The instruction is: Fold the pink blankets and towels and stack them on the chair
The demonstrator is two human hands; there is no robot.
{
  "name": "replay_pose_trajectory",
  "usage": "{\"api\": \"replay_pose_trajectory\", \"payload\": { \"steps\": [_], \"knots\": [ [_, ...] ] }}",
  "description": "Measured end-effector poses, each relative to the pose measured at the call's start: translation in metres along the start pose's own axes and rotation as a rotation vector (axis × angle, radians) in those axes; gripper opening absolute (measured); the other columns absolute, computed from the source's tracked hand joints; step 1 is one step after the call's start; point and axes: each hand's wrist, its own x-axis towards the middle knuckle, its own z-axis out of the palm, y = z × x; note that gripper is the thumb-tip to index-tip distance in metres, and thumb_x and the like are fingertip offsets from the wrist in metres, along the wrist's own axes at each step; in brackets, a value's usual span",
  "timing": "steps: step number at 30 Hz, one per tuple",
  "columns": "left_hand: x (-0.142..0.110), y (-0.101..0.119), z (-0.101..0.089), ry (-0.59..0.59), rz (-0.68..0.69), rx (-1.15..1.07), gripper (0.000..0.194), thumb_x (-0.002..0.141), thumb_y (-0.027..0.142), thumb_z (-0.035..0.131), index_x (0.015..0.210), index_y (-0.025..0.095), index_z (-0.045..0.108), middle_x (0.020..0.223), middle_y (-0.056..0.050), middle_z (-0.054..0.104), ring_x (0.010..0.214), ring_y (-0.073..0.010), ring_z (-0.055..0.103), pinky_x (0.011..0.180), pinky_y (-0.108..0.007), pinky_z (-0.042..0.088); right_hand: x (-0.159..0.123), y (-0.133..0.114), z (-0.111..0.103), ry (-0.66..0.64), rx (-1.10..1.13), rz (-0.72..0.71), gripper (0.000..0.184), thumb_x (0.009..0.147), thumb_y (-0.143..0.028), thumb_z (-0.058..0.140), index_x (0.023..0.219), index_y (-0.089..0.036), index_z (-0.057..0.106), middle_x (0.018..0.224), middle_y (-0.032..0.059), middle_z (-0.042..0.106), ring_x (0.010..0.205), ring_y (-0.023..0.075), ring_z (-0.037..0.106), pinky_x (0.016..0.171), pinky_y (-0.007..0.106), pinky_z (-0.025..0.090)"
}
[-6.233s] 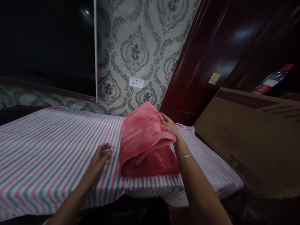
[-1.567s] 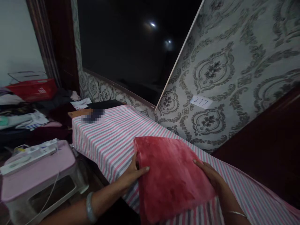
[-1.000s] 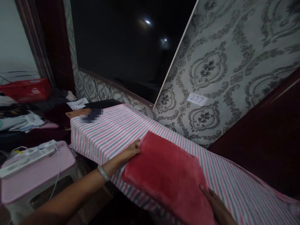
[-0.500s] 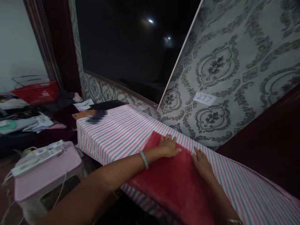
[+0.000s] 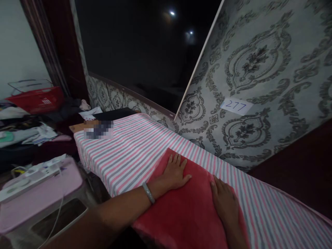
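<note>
A red cloth [image 5: 192, 204] is spread over a surface covered by a pink, grey and white striped sheet [image 5: 135, 138]. My left hand [image 5: 176, 173] lies flat on the cloth near its far left corner, fingers spread; a pale bangle [image 5: 148, 193] circles that wrist. Along the cloth's right side rests my right hand [image 5: 225, 199], palm down with the fingers stretched forward. Both hands touch the cloth, and neither grips it. The cloth's near end runs out of the bottom of the view.
At left, a power strip [image 5: 33, 178] with cords sits on a pink stool [image 5: 52, 204]. Behind it are piled clothes [image 5: 38, 135] and a red basket [image 5: 38, 100]. A large dark screen [image 5: 145, 52] and a patterned wall with a "277" label [image 5: 236, 105] stand behind the striped surface.
My left hand has slid back a little toward me and left, its fingers more spread. My right hand has moved slightly nearer. More of the red cloth's far edge shows, lying flatter.
</note>
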Motion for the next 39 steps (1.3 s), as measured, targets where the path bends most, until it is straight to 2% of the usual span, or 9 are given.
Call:
{"api": "replay_pose_trajectory", "payload": {
  "steps": [11,14,19,21,24,26,29,34,39],
  "knots": [
    [0.004,-0.003,0.004,0.047,0.019,0.04,0.082,0.094,0.062,0.043,0.155,0.008,0.036,0.163,-0.025,0.027,0.153,-0.0418,0.019,0.126,-0.057,0.009,0.0,-0.014,-0.009,0.042,-0.003,0.014,0.06,0.103,-0.044,0.02,0.142,-0.015,0.055,0.14,0.0149,0.061,0.133,0.0295,0.05,0.114,0.048,0.033],
    [0.007,0.002,-0.004,0.047,0.021,0.088,0.077,0.095,0.056,0.046,0.153,0.005,0.04,0.16,-0.027,0.033,0.151,-0.0427,0.024,0.125,-0.057,0.009,0.002,-0.025,-0.024,0.0,0.004,0.027,0.059,0.104,-0.041,0.021,0.143,-0.011,0.053,0.139,0.0173,0.061,0.133,0.0284,0.05,0.113,0.046,0.033],
    [0.01,0.008,-0.031,-0.053,0.016,0.149,0.07,0.096,0.052,0.048,0.151,0.009,0.044,0.158,-0.023,0.039,0.149,-0.0405,0.028,0.124,-0.056,0.013,0.0,-0.03,-0.054,-0.081,0.101,0.127,0.059,0.105,-0.041,0.023,0.152,-0.013,0.043,0.155,0.0193,0.046,0.145,0.0312,0.037,0.116,0.056,0.027],
    [-0.004,0.008,-0.044,-0.079,0.035,0.171,0.067,0.096,0.054,0.046,0.15,0.013,0.046,0.158,-0.02,0.042,0.15,-0.0385,0.03,0.124,-0.056,0.013,-0.016,-0.03,-0.065,-0.064,0.135,0.16,0.06,0.104,-0.046,0.023,0.155,-0.019,0.039,0.16,0.017,0.039,0.149,0.0331,0.031,0.115,0.061,0.027],
    [-0.048,0.006,-0.057,-0.09,0.139,0.151,0.073,0.096,0.059,0.042,0.154,0.015,0.04,0.161,-0.017,0.037,0.153,-0.0356,0.024,0.125,-0.054,0.012,-0.06,-0.035,-0.078,-0.029,0.134,0.076,0.06,0.103,-0.052,0.027,0.157,-0.027,0.037,0.165,0.0116,0.031,0.152,0.0342,0.023,0.116,0.062,0.025],
    [-0.083,0.002,-0.056,-0.11,0.219,0.125,0.077,0.095,0.062,0.043,0.157,0.017,0.036,0.164,-0.017,0.031,0.155,-0.0345,0.019,0.126,-0.055,0.01,-0.093,-0.04,-0.081,-0.049,0.107,0.0,0.059,0.102,-0.053,0.031,0.157,-0.03,0.036,0.167,0.0094,0.028,0.154,0.0344,0.02,0.118,0.061,0.023],
    [-0.119,-0.01,-0.042,-0.101,0.226,0.111,0.075,0.092,0.062,0.05,0.155,0.023,0.039,0.166,-0.014,0.029,0.156,-0.0361,0.016,0.125,-0.059,0.01,-0.127,-0.047,-0.078,-0.116,0.076,-0.014,0.057,0.102,-0.051,0.034,0.156,-0.032,0.037,0.167,0.0078,0.028,0.153,0.0349,0.021,0.118,0.063,0.022],
    [-0.13,-0.028,-0.019,-0.04,0.248,0.122,0.074,0.092,0.061,0.049,0.156,0.025,0.039,0.167,-0.013,0.026,0.156,-0.0362,0.016,0.124,-0.061,0.012,-0.136,-0.046,-0.071,-0.112,0.095,-0.005,0.058,0.102,-0.049,0.036,0.158,-0.033,0.034,0.168,0.0054,0.027,0.154,0.0331,0.021,0.119,0.06,0.022],
    [-0.127,-0.032,-0.014,-0.009,0.263,0.169,0.074,0.093,0.06,0.045,0.156,0.022,0.038,0.166,-0.015,0.027,0.155,-0.035,0.018,0.124,-0.059,0.014,-0.136,-0.048,-0.073,-0.12,0.098,0.006,0.057,0.102,-0.049,0.037,0.157,-0.032,0.037,0.167,0.0046,0.028,0.154,0.0327,0.021,0.119,0.059,0.023]
  ]
}}
